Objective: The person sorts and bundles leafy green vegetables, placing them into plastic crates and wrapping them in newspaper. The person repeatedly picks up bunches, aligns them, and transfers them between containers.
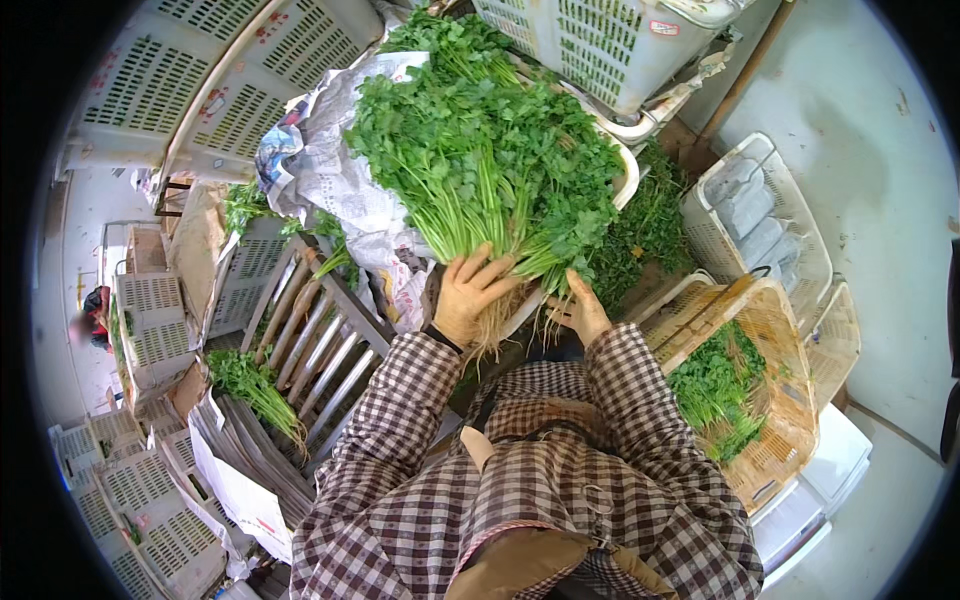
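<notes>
A large heap of leafy greens, resembling coriander or leaf celery, lies before me with stems and pale roots towards my body. My left hand rests palm down on the stem ends, fingers spread. Thin roots hang beside it. At the heap's right front, my right hand is at the stem ends of a smaller bunch, thumb raised and fingers among dangling roots. Whether it grips them is hard to see. Crumpled newspaper lies along the heap's left side; a white crate rim shows at its right.
At right stands a yellowed basket with more greens, and a crate of wrapped packs. Loose greens lie beside the heap. A slatted rack, stacked newspapers and a bunch are left. Crates stand beyond.
</notes>
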A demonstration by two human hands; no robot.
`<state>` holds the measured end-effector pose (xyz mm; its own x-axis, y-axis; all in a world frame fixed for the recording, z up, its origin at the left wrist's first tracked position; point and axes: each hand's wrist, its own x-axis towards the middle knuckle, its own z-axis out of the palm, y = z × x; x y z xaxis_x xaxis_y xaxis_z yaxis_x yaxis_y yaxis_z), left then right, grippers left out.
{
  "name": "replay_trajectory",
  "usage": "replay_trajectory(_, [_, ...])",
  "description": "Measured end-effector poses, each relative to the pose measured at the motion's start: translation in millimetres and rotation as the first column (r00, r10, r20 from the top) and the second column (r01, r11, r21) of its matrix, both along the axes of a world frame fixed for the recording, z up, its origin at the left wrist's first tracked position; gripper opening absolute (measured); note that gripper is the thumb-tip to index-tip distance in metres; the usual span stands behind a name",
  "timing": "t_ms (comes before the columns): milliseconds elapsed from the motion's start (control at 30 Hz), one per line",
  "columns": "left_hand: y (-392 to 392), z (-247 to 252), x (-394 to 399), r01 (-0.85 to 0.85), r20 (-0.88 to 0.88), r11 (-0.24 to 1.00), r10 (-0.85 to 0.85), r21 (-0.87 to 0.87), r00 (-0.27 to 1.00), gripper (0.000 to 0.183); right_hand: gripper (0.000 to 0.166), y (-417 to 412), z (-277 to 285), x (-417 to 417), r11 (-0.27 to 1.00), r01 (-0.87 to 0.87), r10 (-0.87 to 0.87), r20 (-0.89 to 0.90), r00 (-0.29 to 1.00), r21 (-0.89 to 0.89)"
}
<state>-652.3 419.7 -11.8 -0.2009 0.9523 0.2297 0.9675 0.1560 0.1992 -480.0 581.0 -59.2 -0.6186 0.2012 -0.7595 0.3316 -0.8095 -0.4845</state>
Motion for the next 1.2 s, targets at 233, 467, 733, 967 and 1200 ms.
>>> replay_trajectory(233, [-6.5,-7.7,3.9,0.022,-0.040,1.000,-0.023,-0.007,0.999,0.059,0.103,-11.2,30.3,-4.1,0.991,-0.021,0.001,-0.145,0.989,-0.135])
replay_trajectory(467, [6.0,0.3,0.2,-0.008,-0.011,0.995,0.010,0.096,1.000,0.061,0.093,-25.3,23.4,-42.3,0.909,0.117,-0.239,-0.269,0.933,-0.400])
replay_trajectory(733, [18.3,26.2,-8.3,-0.015,0.184,0.975,-0.027,0.223,0.983,0.061,0.090,-16.4,1.0,-62.7,0.931,0.120,-0.231,-0.304,0.924,-0.344])
replay_trajectory(967, [1.5,35.2,-15.1,-0.136,0.079,0.960,0.120,0.245,0.990,0.054,0.052,3.6,1.9,-45.4,0.848,0.262,-0.400,-0.230,0.887,-0.461])
replay_trajectory(1200, [9.9,50.1,-11.4,-0.200,0.223,0.938,0.139,0.282,0.965,0.056,0.085,7.5,-11.2,-46.5,0.835,0.205,-0.404,-0.317,0.858,-0.511])
